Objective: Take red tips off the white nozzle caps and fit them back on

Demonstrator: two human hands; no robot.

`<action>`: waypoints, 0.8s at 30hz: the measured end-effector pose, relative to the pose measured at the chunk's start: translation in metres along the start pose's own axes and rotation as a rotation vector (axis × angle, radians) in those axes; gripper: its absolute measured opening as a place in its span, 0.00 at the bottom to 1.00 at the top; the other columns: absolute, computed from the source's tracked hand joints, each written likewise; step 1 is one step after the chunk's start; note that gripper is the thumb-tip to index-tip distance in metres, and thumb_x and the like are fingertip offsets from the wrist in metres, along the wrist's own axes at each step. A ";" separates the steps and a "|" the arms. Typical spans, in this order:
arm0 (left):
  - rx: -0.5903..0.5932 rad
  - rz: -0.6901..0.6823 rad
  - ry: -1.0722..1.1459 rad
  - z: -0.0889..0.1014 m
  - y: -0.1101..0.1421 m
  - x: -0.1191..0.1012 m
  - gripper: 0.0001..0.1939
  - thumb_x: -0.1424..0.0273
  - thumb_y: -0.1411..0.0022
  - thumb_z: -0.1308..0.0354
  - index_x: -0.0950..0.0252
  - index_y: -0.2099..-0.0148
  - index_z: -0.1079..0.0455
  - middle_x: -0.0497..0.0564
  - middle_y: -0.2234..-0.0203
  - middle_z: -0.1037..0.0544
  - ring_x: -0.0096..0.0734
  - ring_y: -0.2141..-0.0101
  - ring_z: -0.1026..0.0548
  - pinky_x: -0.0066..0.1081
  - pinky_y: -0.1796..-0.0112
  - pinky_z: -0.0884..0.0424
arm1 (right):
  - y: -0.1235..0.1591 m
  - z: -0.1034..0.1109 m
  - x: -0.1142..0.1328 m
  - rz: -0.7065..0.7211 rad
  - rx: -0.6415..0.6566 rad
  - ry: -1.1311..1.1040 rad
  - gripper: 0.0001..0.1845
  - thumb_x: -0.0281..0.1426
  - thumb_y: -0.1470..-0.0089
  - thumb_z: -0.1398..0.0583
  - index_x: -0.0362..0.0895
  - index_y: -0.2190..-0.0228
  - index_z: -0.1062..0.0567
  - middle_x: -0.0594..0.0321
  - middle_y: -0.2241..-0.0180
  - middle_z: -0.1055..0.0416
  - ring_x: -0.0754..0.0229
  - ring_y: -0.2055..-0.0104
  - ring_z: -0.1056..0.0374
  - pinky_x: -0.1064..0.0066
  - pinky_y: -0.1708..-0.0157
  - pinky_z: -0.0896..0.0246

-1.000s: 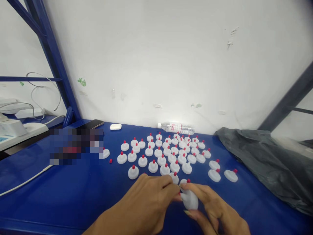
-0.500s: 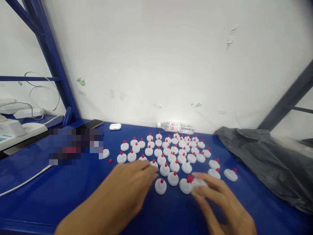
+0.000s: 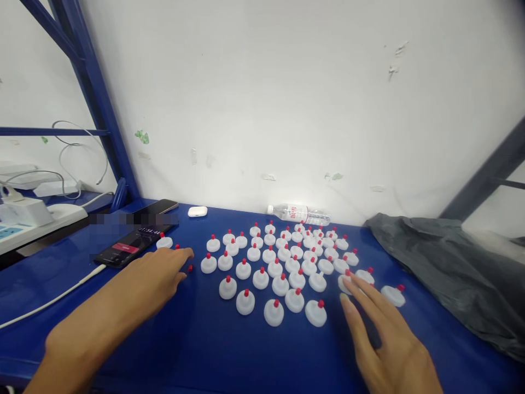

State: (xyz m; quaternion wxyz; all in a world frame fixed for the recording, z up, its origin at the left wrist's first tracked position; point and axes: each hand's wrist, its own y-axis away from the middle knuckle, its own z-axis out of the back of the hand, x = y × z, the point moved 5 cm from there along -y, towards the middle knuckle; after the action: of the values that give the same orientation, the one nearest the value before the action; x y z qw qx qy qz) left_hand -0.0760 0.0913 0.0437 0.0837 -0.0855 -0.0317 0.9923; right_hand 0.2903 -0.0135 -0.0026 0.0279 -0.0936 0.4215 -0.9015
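Many white round discs, each with a short spout and mostly a red cap on it, cover the blue table. My right hand (image 3: 379, 328) has its fingers apart beside a white disc (image 3: 343, 284), its fingertips at the disc's red cap. One disc (image 3: 317, 282) shows a bare white spout. At the left, my left hand (image 3: 166, 276) reaches out with thumb and forefinger apart, close to a loose red cap (image 3: 190, 268). Just behind that hand, a red-capped disc is mostly hidden, and another disc (image 3: 164, 242) sits by the phone.
A phone (image 3: 135, 243) with a white cable lies at the left, a second dark phone (image 3: 158, 207) behind it. A white earphone case (image 3: 197, 211) and a plastic bottle (image 3: 298, 213) lie near the wall. Dark grey sheeting (image 3: 435, 262) covers the right side.
My left hand has moved left, away from the discs, to the loose red cap. My right hand has opened, and the disc it held now appears on the table, farther right.
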 end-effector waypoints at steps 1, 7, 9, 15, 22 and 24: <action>0.025 -0.020 -0.039 -0.002 -0.004 -0.001 0.14 0.73 0.35 0.49 0.59 0.52 0.25 0.55 0.61 0.18 0.48 0.57 0.22 0.36 0.57 0.35 | 0.001 -0.004 -0.001 -0.005 0.014 0.004 0.24 0.45 0.30 0.49 0.46 0.45 0.24 0.57 0.44 0.23 0.45 0.44 0.25 0.51 0.51 0.22; 0.058 -0.057 -0.163 -0.011 -0.020 0.001 0.13 0.70 0.32 0.52 0.61 0.54 0.27 0.56 0.64 0.21 0.48 0.64 0.22 0.36 0.65 0.38 | 0.003 -0.011 -0.003 -0.047 0.066 0.028 0.23 0.46 0.30 0.49 0.49 0.46 0.24 0.55 0.39 0.28 0.44 0.40 0.29 0.46 0.48 0.25; 0.068 -0.045 -0.180 -0.011 -0.020 0.001 0.11 0.70 0.32 0.52 0.61 0.57 0.27 0.56 0.65 0.22 0.46 0.65 0.23 0.35 0.66 0.40 | 0.001 -0.008 0.003 0.010 0.055 -0.005 0.21 0.43 0.30 0.49 0.50 0.45 0.25 0.56 0.37 0.31 0.45 0.38 0.31 0.47 0.44 0.28; 0.136 -0.006 -0.228 -0.008 -0.021 -0.007 0.10 0.71 0.31 0.53 0.60 0.61 0.31 0.55 0.64 0.22 0.46 0.65 0.22 0.35 0.69 0.43 | -0.002 -0.014 0.020 0.234 0.178 0.001 0.25 0.38 0.29 0.50 0.49 0.34 0.34 0.60 0.34 0.34 0.45 0.30 0.41 0.49 0.41 0.30; 0.236 0.056 -0.228 -0.016 -0.020 -0.005 0.09 0.76 0.37 0.52 0.61 0.63 0.33 0.55 0.66 0.20 0.47 0.64 0.22 0.36 0.69 0.45 | 0.008 -0.031 0.014 0.253 0.284 0.102 0.28 0.39 0.29 0.52 0.48 0.32 0.36 0.59 0.34 0.34 0.39 0.28 0.47 0.35 0.40 0.36; 0.184 0.032 -0.199 -0.013 -0.017 -0.006 0.08 0.76 0.38 0.52 0.61 0.64 0.33 0.54 0.69 0.21 0.45 0.66 0.23 0.36 0.69 0.45 | 0.007 -0.030 0.014 0.242 0.275 0.097 0.27 0.39 0.29 0.51 0.48 0.33 0.35 0.59 0.36 0.32 0.39 0.29 0.44 0.34 0.39 0.38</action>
State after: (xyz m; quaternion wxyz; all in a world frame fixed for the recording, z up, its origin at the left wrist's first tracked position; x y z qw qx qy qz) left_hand -0.0653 0.1080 0.0331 0.0718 0.0208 0.0526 0.9958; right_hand 0.2704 0.0026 -0.0248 0.1284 0.0061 0.3033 -0.9442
